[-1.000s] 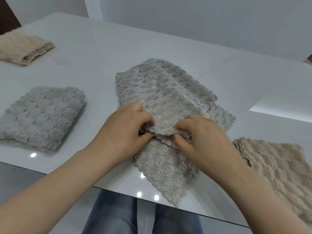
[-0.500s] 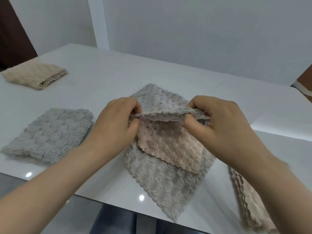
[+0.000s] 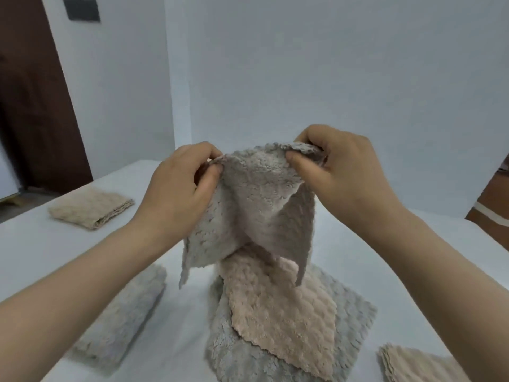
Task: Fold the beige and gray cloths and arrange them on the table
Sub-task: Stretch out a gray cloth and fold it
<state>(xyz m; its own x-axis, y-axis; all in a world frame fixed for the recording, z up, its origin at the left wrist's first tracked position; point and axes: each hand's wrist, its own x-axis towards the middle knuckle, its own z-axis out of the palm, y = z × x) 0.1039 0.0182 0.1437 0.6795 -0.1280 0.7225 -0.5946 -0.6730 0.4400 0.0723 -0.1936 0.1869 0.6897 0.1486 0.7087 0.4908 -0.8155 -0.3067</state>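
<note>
**L hand (image 3: 181, 188) + R hand (image 3: 344, 172) pinch top edge of gray cloth (image 3: 256, 205), held up above bench (image 3: 35, 238).**

Progress (est.): 2 items look done: folded beige cloth (image 3: 91, 208) far out to the left of L hand, folded gray cloth (image 3: 124, 312) under L forearm. To do: gray cloth in hand, plus beige cloth (image 3: 281, 307) lying flat on second gray cloth (image 3: 355, 312), both directly below hands. More beige fabric (image 3: 413, 362) sits low, outboard of R forearm; fold state unclear. Pose: both hands raised, approx. level, close together, thumb vs. fingers nipping the hem at each side. Cloth hangs between them; contact of lower corners w/ stack can't be told. Forearms angle inward.
</note>
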